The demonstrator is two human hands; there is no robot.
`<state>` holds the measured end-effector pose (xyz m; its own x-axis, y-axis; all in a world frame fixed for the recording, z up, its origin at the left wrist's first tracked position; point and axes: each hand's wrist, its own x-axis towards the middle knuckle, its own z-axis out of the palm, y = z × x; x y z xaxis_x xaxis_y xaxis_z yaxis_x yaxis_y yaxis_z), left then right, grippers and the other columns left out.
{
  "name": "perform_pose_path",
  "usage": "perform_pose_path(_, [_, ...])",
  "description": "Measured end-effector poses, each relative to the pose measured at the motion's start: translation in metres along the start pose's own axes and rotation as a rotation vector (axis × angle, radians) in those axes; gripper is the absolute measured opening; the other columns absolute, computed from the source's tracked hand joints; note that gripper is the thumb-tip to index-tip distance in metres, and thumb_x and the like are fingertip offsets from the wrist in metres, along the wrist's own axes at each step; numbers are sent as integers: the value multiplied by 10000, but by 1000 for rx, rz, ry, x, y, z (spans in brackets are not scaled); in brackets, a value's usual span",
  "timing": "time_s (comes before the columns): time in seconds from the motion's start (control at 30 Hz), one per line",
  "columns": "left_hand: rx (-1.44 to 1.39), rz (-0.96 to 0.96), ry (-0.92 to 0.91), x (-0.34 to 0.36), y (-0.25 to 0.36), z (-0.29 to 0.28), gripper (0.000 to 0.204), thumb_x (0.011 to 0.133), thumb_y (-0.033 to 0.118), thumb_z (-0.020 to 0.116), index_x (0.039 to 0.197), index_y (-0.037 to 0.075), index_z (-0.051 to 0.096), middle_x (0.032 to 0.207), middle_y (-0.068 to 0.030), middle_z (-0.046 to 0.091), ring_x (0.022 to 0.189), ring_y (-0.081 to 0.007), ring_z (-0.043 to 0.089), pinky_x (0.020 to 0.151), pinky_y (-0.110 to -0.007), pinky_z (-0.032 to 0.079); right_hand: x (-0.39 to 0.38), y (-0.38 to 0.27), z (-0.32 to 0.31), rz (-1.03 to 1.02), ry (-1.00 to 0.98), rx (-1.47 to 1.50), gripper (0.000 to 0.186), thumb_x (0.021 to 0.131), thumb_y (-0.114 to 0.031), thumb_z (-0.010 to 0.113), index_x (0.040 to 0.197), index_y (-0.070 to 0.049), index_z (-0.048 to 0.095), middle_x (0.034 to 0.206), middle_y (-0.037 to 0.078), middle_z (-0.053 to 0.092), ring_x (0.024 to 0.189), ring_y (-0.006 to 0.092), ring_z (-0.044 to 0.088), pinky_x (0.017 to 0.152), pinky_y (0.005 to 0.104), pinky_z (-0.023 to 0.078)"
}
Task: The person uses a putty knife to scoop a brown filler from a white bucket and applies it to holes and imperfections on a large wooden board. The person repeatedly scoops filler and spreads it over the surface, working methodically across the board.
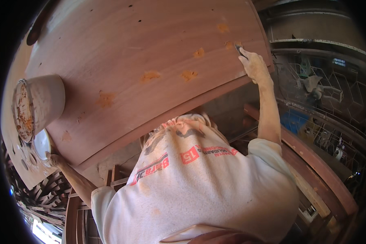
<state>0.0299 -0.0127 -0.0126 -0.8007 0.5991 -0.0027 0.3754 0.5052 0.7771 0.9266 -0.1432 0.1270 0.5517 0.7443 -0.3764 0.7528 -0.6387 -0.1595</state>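
A broad reddish-brown wooden panel (162,44) lies in front of me, dotted with orange-brown filler patches (150,76). Near its right end, my right hand (254,66) is closed around a small dark-bladed putty knife (238,49). The blade's tip meets the surface at a filler patch (229,44). Over at the far left, the fingers of my left hand (57,161) are closed at the edge of a white round lid (41,143). Just beyond that lid is a pale plastic bucket (49,99), its rim and inside smeared with orange-brown filler.
Small dark holes (140,20) mark the panel's far part. A lighter board (16,156) with round marks is at the left, above a pile of wood offcuts (49,195). Curved timber pieces (313,171) stand to my right, near a metal grille (345,97) and a fan (313,85).
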Motion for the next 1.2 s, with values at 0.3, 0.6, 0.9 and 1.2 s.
perform_pose_path(0.3, [86,37,67,-4,-2,10,767,1008,571,541,1291,-131,666,1323,-280,676,1207,-383,634,1084,-425,449,1,26,-13,-3,-24,98,404,1038,-242,614,1412,-98,663,1319,218,699,1245,400,656,1060,463,515])
perform_pose_path(0.6, [25,-75,15,-20,15,13,751,1039,564,508,1297,-123,666,1303,-267,689,1186,-368,638,1061,-426,460,3,28,-29,133,-63,111,421,1053,-244,603,1454,-117,627,1221,240,731,1127,388,715,971,470,549])
perform_pose_path(0.9, [-281,57,-118,-15,-4,11,636,1076,448,454,1285,-113,671,1239,-164,721,1139,-277,662,1047,-386,489,18,60,-23,3,109,165,482,1034,-200,616,1490,-46,587,675,61,555,588,148,556,600,346,501])
perform_pose_path(1.2, [-135,-87,304,-94,40,2,680,1009,452,599,1216,-194,655,1321,-336,654,1192,-389,649,1055,-454,493,30,59,-46,96,2,146,444,1055,-248,601,1466,-80,611,986,212,766,846,325,736,800,470,566])
